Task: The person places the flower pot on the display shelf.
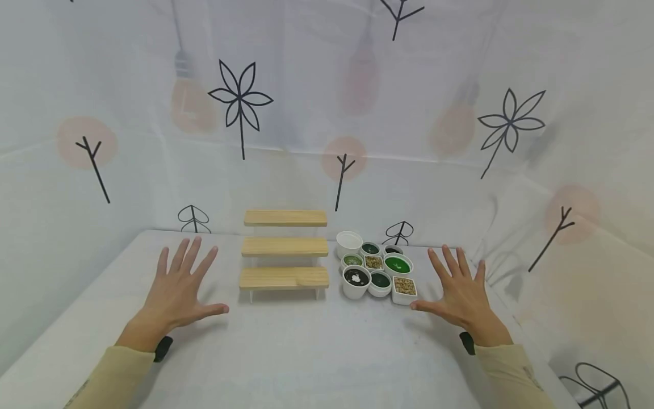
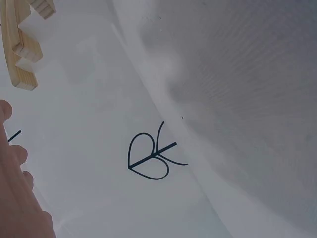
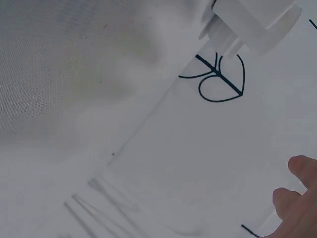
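Observation:
My left hand (image 1: 179,295) is held over the white table with fingers spread and palm down, left of a three-step wooden shelf stand (image 1: 284,277). On the other side my right hand (image 1: 462,295) spreads its fingers, its thumb tip close to a square white dish of brown grains (image 1: 405,287). Both hands hold nothing. Between them, right of the stand, is a cluster of small white bowls: an empty-looking one (image 1: 349,243), a cup with dark contents and a white patch (image 1: 356,277), and a bright green-filled one (image 1: 397,264). Several others hold dark green contents or grains.
A white cloth backdrop (image 1: 296,182) with printed flowers, twigs and bulbs rises behind the table (image 1: 317,352) and along its sides. In the left wrist view the stand's wooden step ends (image 2: 25,79) show at the upper left. White dishes (image 3: 257,20) appear atop the right wrist view.

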A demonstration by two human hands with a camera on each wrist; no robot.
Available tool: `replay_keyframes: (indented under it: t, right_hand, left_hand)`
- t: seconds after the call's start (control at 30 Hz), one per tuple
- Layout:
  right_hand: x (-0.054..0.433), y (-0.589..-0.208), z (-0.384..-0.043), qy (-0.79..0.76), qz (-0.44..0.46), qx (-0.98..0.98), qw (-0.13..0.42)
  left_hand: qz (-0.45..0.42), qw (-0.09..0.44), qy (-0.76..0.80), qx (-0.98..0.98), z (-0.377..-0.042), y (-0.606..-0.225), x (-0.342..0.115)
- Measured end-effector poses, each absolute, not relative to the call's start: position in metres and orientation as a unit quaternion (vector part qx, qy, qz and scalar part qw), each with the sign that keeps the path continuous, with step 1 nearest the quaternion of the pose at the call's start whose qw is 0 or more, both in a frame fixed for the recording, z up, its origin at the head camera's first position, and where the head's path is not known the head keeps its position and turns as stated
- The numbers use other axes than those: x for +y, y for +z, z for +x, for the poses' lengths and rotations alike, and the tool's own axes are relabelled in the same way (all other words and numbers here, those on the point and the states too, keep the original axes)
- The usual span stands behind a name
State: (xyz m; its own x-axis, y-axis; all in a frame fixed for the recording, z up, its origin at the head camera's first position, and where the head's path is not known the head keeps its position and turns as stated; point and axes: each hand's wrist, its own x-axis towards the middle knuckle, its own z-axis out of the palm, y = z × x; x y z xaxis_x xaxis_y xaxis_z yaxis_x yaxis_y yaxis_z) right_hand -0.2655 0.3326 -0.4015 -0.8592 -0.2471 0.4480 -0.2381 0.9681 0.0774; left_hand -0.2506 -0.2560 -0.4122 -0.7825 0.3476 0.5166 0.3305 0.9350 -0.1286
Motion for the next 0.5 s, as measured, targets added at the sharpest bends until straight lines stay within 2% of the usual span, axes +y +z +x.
replay_keyframes:
  t: [0.5]
  right_hand:
    - [0.328,-0.404,-0.265,0.050,0.148,-0.964,0.214]
  left_hand:
    - [-0.216,0.269,-0.055,-0.937,-0.249,-0.416,-0.241]
